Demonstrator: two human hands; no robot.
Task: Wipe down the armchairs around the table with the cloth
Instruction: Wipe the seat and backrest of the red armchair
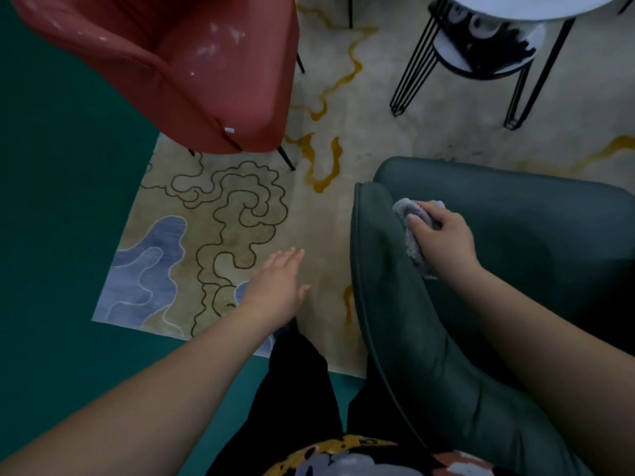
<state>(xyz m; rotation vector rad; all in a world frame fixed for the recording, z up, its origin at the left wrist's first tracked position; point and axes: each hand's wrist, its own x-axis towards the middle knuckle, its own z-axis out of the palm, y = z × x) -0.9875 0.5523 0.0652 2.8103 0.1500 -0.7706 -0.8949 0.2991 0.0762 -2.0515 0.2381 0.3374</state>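
A dark green armchair (pixel 508 269) fills the lower right of the head view. My right hand (pixel 443 238) grips a bunched grey cloth (pixel 410 218) and holds it against the inner side of the chair's left armrest. My left hand (pixel 278 286) hovers above the rug left of the chair, fingers straight, holding nothing. A red armchair (pixel 192 73) stands at the upper left, with pale shiny marks on its seat.
A patterned beige rug (pixel 233 218) lies under both chairs, bordered by teal floor (pixel 62 235) on the left. A round white table (pixel 515 5) on black wire legs stands at the top right, with a lower shelf beneath. My dark trousers show at the bottom centre.
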